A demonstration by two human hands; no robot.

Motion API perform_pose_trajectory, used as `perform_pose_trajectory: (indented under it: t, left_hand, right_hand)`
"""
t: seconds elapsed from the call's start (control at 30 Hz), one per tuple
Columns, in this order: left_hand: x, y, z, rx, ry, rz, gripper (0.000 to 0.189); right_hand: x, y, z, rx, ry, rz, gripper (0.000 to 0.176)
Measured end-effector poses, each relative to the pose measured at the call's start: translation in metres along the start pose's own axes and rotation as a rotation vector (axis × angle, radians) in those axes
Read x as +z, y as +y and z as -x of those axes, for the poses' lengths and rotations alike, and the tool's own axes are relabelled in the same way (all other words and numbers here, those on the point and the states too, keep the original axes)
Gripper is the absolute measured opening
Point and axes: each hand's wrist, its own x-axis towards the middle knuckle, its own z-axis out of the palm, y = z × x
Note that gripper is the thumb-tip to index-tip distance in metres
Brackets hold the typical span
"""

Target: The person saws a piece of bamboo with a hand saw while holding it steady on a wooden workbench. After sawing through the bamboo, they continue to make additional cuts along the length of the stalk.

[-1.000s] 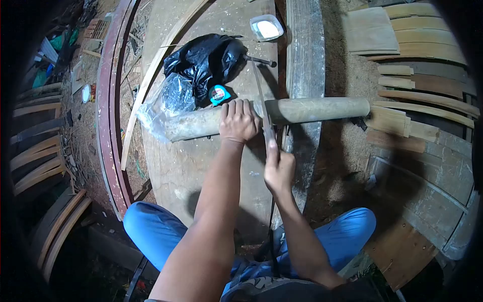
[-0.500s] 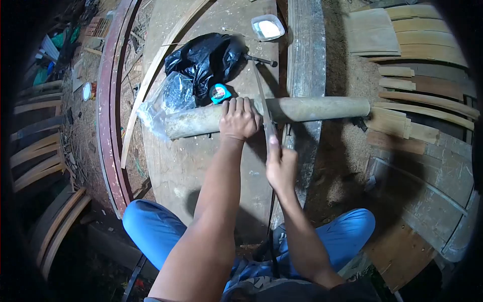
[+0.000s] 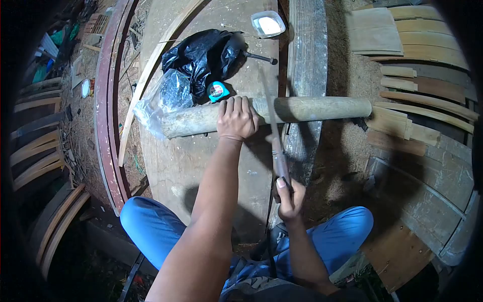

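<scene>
A thick, pale grey-green round pole (image 3: 327,108) lies crosswise over the work boards. My left hand (image 3: 237,119) is closed over its top, knuckles up, with the fingers wrapped over the far side. My right hand (image 3: 289,196) grips the handle of a saw (image 3: 272,118) on the near side of the pole. The narrow blade, seen nearly edge-on, crosses the pole just right of my left hand, its tip pointing away from me. Beyond the pole, close to my left hand, rests a turquoise tape measure (image 3: 218,92).
A black plastic bag (image 3: 193,58) and clear plastic (image 3: 168,98) lie behind the pole's left part. A hammer-like tool (image 3: 260,58) and a white-filled tub (image 3: 268,24) sit farther back. Curved wooden strips (image 3: 427,100) are stacked right; a long reddish curved beam (image 3: 106,100) runs left.
My right hand has pulled the saw back toward me and slightly right, so the handle sits lower and the tip is nearer the pole. My left hand stays on the pole.
</scene>
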Motion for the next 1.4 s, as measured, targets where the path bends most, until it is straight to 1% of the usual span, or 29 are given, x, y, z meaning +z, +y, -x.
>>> perform_pose_trajectory:
  t: [0.1,0.17,0.2,0.23,0.3,0.4,0.43,0.5,0.57,0.63,0.73,0.8,0.83,0.9,1.0,1.03,1.1,1.13,1.23,1.27,1.33,1.37,1.4]
  left_hand:
    - [0.0,0.0,0.0,-0.001,-0.002,0.004,0.025]
    - [0.001,0.0,0.0,-0.009,-0.013,0.012,0.023]
    - [0.0,0.0,0.0,-0.011,-0.015,0.01,0.023]
    - [0.0,0.0,0.0,-0.007,-0.005,0.006,0.023]
    - [0.0,0.0,-0.001,-0.004,0.004,0.002,0.023]
    - [-0.001,0.0,-0.003,0.001,0.029,0.008,0.021]
    - [-0.002,0.0,-0.004,0.002,0.018,0.012,0.021]
    - [-0.003,-0.001,-0.003,-0.007,0.005,0.014,0.02]
    - [-0.002,-0.002,-0.004,0.006,-0.027,0.028,0.02]
    - [0.0,-0.002,-0.003,0.0,-0.027,0.024,0.021]
    - [0.0,-0.003,-0.003,-0.001,-0.019,0.027,0.023]
    - [0.001,-0.004,-0.005,0.007,-0.009,0.028,0.023]
    - [0.002,-0.005,-0.005,0.015,-0.014,0.036,0.024]
    - [0.004,-0.006,-0.005,0.025,-0.018,0.045,0.025]
    - [0.003,-0.004,-0.004,-0.026,-0.105,0.04,0.027]
    - [0.003,-0.004,-0.004,-0.024,-0.104,0.038,0.027]
    - [0.002,-0.003,-0.003,-0.004,-0.04,0.017,0.027]
    - [0.003,-0.004,-0.002,-0.005,-0.046,0.016,0.027]
    - [0.003,-0.006,-0.004,-0.021,-0.085,0.056,0.028]
    - [0.002,-0.005,-0.008,-0.038,-0.119,0.047,0.029]
    - [0.001,-0.004,-0.007,-0.051,-0.152,0.036,0.031]
    - [0.002,-0.004,-0.01,-0.049,-0.145,0.037,0.031]
    - [0.004,-0.004,-0.01,-0.057,-0.161,0.041,0.031]
  right_hand:
    - [0.006,0.014,-0.001,-0.025,-0.028,-0.057,0.039]
    - [0.008,0.025,0.0,0.004,-0.042,-0.1,0.045]
    - [0.011,0.02,0.0,0.015,-0.03,-0.109,0.05]
    - [0.013,0.021,0.0,0.017,-0.032,-0.11,0.05]
    - [0.014,0.024,0.001,0.086,0.005,-0.157,0.051]
    - [0.011,0.039,0.001,0.095,-0.017,-0.143,0.053]
    - [0.012,0.042,0.002,0.094,-0.02,-0.14,0.053]
    - [0.016,0.045,0.007,0.123,0.059,-0.153,0.055]
    - [0.011,0.058,0.022,0.119,0.048,-0.162,0.056]
    - [0.01,0.055,0.031,0.113,0.046,-0.177,0.056]
    - [0.006,0.052,0.036,0.167,0.048,-0.154,0.054]
    - [0.007,0.059,0.03,0.246,0.107,-0.219,0.054]
    - [0.011,0.058,0.025,0.246,0.107,-0.222,0.054]
    - [0.024,0.053,0.0,0.073,0.091,-0.059,0.054]
    - [0.04,0.048,-0.037,0.066,0.168,-0.109,0.053]
    - [0.037,0.05,-0.03,0.065,0.168,-0.112,0.053]
    - [0.025,0.063,0.006,0.086,0.141,0.008,0.06]
    - [0.02,0.071,0.028,0.114,0.16,-0.048,0.059]
    - [0.006,0.064,0.046,0.115,0.13,-0.131,0.058]
    - [0.012,0.061,0.039,0.102,0.17,-0.133,0.058]
    - [0.017,0.072,0.002,0.06,0.081,0.011,0.052]
    - [0.028,0.094,-0.029,-0.117,0.239,0.222,0.051]
    - [0.042,0.096,-0.05,-0.29,0.398,0.431,0.05]
